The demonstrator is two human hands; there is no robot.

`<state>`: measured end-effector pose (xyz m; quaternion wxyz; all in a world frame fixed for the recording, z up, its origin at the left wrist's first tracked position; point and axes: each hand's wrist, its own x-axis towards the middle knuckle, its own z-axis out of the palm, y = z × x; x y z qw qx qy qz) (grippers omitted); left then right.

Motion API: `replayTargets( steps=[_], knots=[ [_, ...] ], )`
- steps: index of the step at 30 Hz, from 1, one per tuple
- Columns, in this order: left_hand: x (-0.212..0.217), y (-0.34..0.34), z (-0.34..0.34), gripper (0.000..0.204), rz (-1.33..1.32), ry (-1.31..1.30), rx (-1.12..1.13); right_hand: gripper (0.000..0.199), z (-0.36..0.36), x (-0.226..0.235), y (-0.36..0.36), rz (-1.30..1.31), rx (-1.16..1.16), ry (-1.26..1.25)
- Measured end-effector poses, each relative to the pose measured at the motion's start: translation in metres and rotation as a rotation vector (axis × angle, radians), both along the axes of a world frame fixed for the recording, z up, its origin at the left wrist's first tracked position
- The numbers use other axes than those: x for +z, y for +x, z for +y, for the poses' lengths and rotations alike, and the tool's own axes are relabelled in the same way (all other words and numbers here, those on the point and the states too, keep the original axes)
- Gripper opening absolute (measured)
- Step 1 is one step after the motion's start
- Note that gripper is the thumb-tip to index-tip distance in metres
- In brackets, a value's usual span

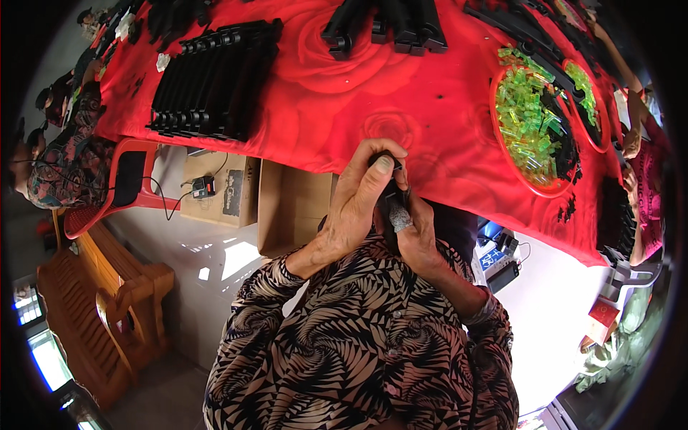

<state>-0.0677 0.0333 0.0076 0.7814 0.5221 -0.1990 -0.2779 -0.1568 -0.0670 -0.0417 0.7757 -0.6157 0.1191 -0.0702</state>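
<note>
My left hand [358, 197] and my right hand [416, 233] meet at the near edge of a table covered with a red rose-patterned cloth [401, 93]. Both grip one small black plastic part [393, 185] between them. The left thumb presses on its top end. A grey wrap covers one finger of the right hand. Most of the part is hidden by my fingers.
A stack of black plastic strips [215, 79] lies at the far left of the table, more black parts [390, 25] at the far middle. Red trays of translucent green pieces [527, 122] sit to the right. Cardboard boxes [287, 208] stand under the table. Another person's arm [641, 179] works at the right.
</note>
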Motion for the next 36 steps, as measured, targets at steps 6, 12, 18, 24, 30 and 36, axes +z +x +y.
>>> replayTargets(
  steps=[6,12,18,24,30,36],
  knots=[
    [-0.004,0.000,0.002,0.039,0.032,0.023,0.063,0.012,-0.002,0.006,0.004,0.099,0.038,-0.111],
    [-0.011,0.026,0.001,0.036,0.251,-0.155,0.163,0.030,-0.004,-0.008,0.006,-0.104,0.069,-0.217],
    [-0.016,0.034,0.010,0.033,0.231,-0.183,0.180,0.026,-0.011,-0.012,-0.008,0.075,0.214,-0.289],
    [-0.018,0.026,0.006,0.034,0.250,-0.176,0.168,0.017,-0.009,-0.027,-0.005,0.029,0.188,-0.341],
    [-0.013,0.019,0.001,0.037,0.170,-0.142,0.169,0.021,-0.010,-0.028,-0.002,-0.020,0.167,-0.303],
    [-0.025,0.018,0.000,0.041,0.191,-0.186,0.173,0.026,-0.006,-0.041,-0.004,-0.056,0.114,-0.398]
  ],
)
